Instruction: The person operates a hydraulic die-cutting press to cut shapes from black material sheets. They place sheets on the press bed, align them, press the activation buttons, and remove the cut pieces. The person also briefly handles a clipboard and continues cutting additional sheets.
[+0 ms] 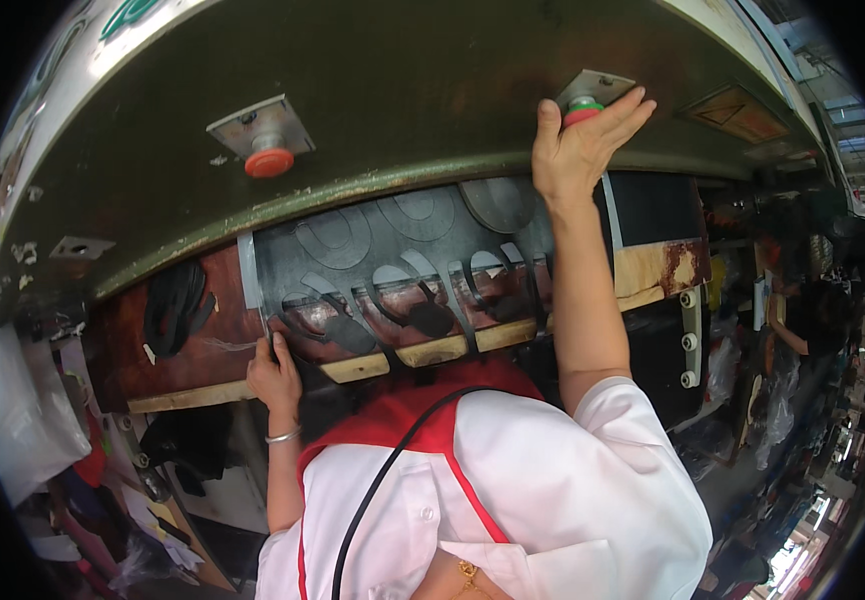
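Observation:
My right hand (588, 150) reaches up with its fingers stretched out, its palm against a red push button (580, 116) with a green collar on the dark green machine beam (403, 90). Low at the left, my left hand (275, 378) is closed at the left edge of a black sheet (293, 262); what its fingers pinch is too small to make out. Curved pieces have been cut in the sheet, and dark red board shows through its front openings. Shoe-sole-like shapes (348, 335) lie along that front part.
Another red button (270, 162) sits on the beam at the left. A coil of black strips (178, 305) lies on the dark red board (123, 350). Pale metal strips (250, 270) flank the sheet. A clear plastic bag (28, 410) hangs at far left. Another person's arm (788, 328) shows at right.

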`<state>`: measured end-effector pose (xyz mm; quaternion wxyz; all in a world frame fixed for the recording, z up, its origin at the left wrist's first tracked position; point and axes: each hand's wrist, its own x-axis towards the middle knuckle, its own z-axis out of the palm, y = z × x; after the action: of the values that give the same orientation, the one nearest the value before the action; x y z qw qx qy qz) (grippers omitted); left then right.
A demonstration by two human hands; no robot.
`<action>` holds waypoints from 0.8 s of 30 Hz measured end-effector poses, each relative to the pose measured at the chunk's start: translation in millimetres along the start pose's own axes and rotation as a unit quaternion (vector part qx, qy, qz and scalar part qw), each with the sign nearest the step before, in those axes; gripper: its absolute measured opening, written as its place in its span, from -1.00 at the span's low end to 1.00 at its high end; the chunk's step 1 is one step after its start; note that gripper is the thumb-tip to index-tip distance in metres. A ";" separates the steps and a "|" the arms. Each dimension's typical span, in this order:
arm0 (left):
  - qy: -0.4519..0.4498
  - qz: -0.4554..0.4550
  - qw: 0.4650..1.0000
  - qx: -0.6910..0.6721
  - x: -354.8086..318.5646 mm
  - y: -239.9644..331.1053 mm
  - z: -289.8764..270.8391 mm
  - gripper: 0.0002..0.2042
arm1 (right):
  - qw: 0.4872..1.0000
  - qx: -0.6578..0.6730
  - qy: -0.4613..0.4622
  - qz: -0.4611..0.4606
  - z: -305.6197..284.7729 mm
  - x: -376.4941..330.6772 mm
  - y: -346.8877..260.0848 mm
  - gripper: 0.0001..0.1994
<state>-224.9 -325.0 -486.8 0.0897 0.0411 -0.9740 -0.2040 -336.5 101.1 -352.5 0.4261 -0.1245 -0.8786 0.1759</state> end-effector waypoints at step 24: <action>0.066 -0.008 0.988 -0.137 25.2 -6.4 9.9 -0.67 | 0.896 0.207 -0.118 0.374 -95.7 -164.4 163.4 -0.76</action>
<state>-251.2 -329.9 -494.3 0.1568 0.0496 -0.9284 -0.3332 -149.8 208.1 -481.2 0.2380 -0.3315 -0.7546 0.5139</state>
